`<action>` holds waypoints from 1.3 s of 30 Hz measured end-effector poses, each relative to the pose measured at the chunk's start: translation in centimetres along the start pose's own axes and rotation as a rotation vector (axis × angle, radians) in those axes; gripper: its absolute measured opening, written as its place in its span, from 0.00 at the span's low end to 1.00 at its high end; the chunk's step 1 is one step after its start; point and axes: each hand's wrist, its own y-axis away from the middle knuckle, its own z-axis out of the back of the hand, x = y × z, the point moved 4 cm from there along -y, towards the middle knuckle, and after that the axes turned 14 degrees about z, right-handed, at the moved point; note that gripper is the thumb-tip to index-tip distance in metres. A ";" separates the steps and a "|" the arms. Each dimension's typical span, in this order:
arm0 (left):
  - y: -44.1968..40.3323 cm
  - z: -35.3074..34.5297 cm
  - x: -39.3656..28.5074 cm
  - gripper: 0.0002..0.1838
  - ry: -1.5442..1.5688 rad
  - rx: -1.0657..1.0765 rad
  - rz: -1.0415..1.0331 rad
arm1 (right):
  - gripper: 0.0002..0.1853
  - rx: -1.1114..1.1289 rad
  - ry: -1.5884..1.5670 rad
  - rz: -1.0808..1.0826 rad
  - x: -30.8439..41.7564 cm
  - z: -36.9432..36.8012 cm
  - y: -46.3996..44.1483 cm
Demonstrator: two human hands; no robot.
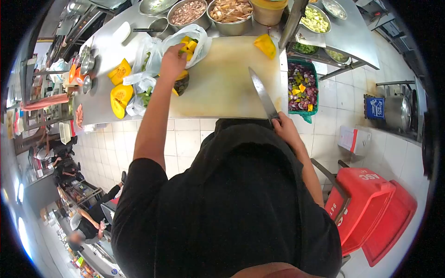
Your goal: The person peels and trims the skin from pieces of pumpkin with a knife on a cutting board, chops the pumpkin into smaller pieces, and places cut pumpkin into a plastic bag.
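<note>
My right hand (285,127) is closed round the handle of a kitchen knife (263,95), its blade lying over the right part of the pale cutting board (222,85). At the board's upper left, my left hand (173,61) is at an open plastic bag (202,44), its partly seen fingers curled on yellow pumpkin pieces (189,46). Below that wrist sits a dark-skinned pumpkin chunk (182,84), partly hidden by the forearm. A single pumpkin wedge (265,45) rests at the board's upper right corner. Cut pumpkin pieces (121,98) lie left of the board.
Metal bowls of chopped food (230,11) line the back of the table. A green-lined crate (303,88) of purple onion and pumpkin bits stands beyond the board's right edge. Red bins (361,199) stand behind on the right. Another person (90,222) works at far lower left.
</note>
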 end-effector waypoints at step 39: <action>3.1 -19.4 -9.1 0.19 0.711 0.483 0.433 | 0.10 -0.133 0.457 0.216 1.8 6.3 -9.0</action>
